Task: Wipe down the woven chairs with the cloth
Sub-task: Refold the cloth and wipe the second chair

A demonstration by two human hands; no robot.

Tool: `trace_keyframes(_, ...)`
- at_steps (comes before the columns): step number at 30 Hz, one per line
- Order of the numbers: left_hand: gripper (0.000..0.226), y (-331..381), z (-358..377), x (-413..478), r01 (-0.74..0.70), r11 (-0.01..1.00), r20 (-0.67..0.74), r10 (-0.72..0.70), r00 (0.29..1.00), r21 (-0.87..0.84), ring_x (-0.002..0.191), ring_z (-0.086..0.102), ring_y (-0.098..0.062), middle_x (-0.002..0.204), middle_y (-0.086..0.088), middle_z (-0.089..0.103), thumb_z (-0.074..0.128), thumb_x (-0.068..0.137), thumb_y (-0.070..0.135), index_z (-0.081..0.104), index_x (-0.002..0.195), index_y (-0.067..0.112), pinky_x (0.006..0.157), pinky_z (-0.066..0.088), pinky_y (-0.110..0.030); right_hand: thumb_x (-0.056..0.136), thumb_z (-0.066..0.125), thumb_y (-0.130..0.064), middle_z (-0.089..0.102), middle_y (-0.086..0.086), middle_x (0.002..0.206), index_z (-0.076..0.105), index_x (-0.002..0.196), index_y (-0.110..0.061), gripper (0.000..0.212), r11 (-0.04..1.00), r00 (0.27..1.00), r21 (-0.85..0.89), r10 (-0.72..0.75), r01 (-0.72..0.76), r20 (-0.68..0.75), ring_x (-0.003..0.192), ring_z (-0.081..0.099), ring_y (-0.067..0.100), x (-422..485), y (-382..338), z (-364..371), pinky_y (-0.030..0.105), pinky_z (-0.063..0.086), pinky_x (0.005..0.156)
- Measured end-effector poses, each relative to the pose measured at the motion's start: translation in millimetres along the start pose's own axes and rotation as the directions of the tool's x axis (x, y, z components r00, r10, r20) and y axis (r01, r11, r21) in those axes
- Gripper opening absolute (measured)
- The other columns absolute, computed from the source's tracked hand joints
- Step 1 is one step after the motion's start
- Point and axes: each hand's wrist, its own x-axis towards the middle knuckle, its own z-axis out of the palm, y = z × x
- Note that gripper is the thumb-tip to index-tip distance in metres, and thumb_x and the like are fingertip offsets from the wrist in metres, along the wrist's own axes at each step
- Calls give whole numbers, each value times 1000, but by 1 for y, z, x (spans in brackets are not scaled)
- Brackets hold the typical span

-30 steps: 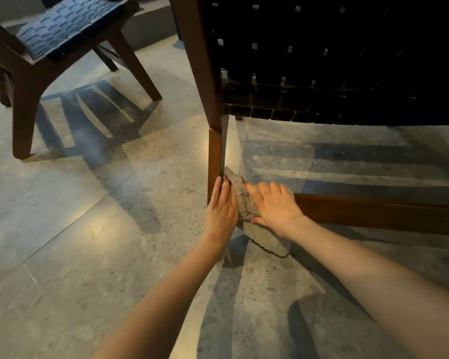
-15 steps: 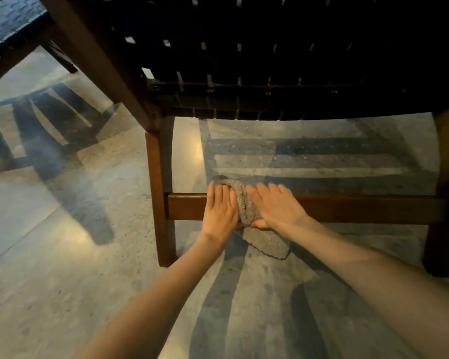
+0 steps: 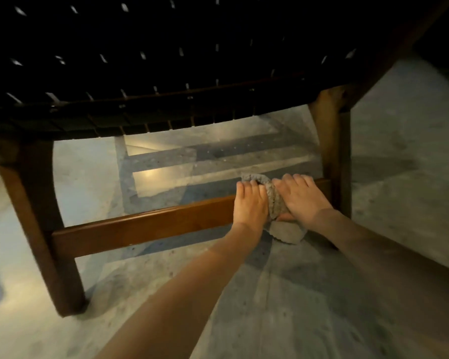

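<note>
Seat (image 3: 166,60): cut off by the top and left edges; weave too dark to read.
Cloth (image 3: 276,200): mostly covered by left hand (image 3: 252,206) and right hand (image 3: 302,200); only a middle strip and a hanging corner show.
Rail (image 3: 145,226): right end hidden under hands and cloth.
Left leg (image 3: 44,229): blurred.
Right leg (image 3: 331,141): foot hidden behind right forearm (image 3: 399,268), itself cut off by the right edge.

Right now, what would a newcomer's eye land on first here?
Two hands, left hand and right hand, meet on a grey cloth draped over the chair's low wooden rail, close to the leg on the right. Above them the dark woven seat fills the top of the view, with pale stone floor underneath.
</note>
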Motion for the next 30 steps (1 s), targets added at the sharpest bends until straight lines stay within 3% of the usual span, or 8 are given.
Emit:
trace_keyframes(7, 47, 43, -4, 27, -35, 999, -11, 35, 999, -24, 129, 35, -32, 135, -15, 41, 48, 94, 27, 32, 133, 5, 110, 23, -43, 83, 53, -57, 27, 9, 140, 8, 148, -16, 89, 993, 992, -15, 117, -116, 42, 129, 28, 27, -12, 48, 22, 36, 12, 111)
trace_keyframes(13, 66, 29, 5, 19, -66, 997, -31, 65, 997, -46, 132, 32, -31, 141, -13, 35, 56, 91, 37, 23, 138, 5, 113, 18, -43, 87, 42, -62, 28, 16, 139, 7, 144, -11, 84, 980, 986, -125, 161, -155, 39, 125, 32, 32, -10, 29, 17, 43, 20, 108)
trace_keyframes(19, 56, -29, 22, -21, -48, 998, -40, 47, 998, -34, 131, 30, -31, 140, -14, 32, 45, 96, 28, 20, 140, 5, 112, 17, -44, 86, 44, -65, 31, 16, 139, 14, 143, -10, 85, 999, 999, -20, 47, -46, 22, 125, 34, 32, 6, -32, -7, 41, 22, 106)
trace_keyframes(25, 74, -112, 41, -75, 20, 996, -14, -21, 1000, -87, 123, 31, -28, 136, -9, 30, 38, 92, 59, 18, 142, 9, 109, 16, -41, 82, 48, -67, 30, 17, 141, 15, 143, -12, 89, 998, 999, 32, -46, 45, 15, 127, 32, 34, 28, -105, -28, 43, 23, 106)
trace_keyframes(28, 78, -146, 49, -101, 81, 994, 19, -79, 997, -80, 128, 31, -26, 140, -9, 30, 37, 91, 61, 16, 145, 9, 112, 13, -40, 83, 52, -62, 33, 17, 138, 19, 141, -12, 84, 994, 996, 60, -93, 93, -2, 124, 35, 33, 37, -139, -38, 43, 26, 102)
trace_keyframes(30, 84, -166, 50, -117, 108, 993, 10, -108, 994, -49, 126, 37, -27, 138, -10, 36, 47, 87, 62, 25, 144, 5, 112, 18, -41, 83, 54, -60, 33, 17, 137, 20, 140, -12, 82, 987, 991, 87, -132, 133, -9, 122, 36, 33, 42, -165, -45, 42, 27, 100)
